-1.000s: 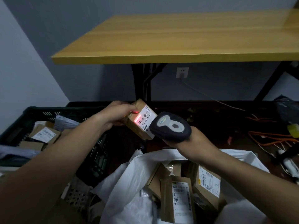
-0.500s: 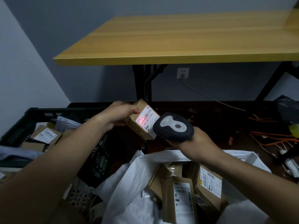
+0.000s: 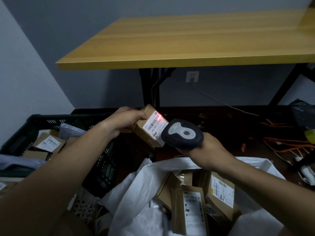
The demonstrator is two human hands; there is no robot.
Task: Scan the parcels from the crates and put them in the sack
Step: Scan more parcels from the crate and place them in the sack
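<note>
At twelve o'clock stands the long yellow wooden table [image 3: 187, 41]. The white woven plastic sack [image 3: 136, 193] gapes at six, the black slatted plastic crate [image 3: 30, 126] at nine. My left hand [image 3: 126, 119] clamps the small brown cardboard parcel [image 3: 150, 128] dead centre; my right hand [image 3: 202, 147] grips the grey handheld scanner [image 3: 182, 133]. Its red glow has slid from the barcode to the label's top edge, so I judge it read: sack next.

Under you is a dark floor [image 3: 221, 120]. On it stand your black crate [image 3: 25, 133] at the left (parcels inside), the white sack [image 3: 136, 193] in front, and the legs of a wooden table [image 3: 187, 40]. Orange cables [image 3: 286, 143] trail across the floor at your right.
</note>
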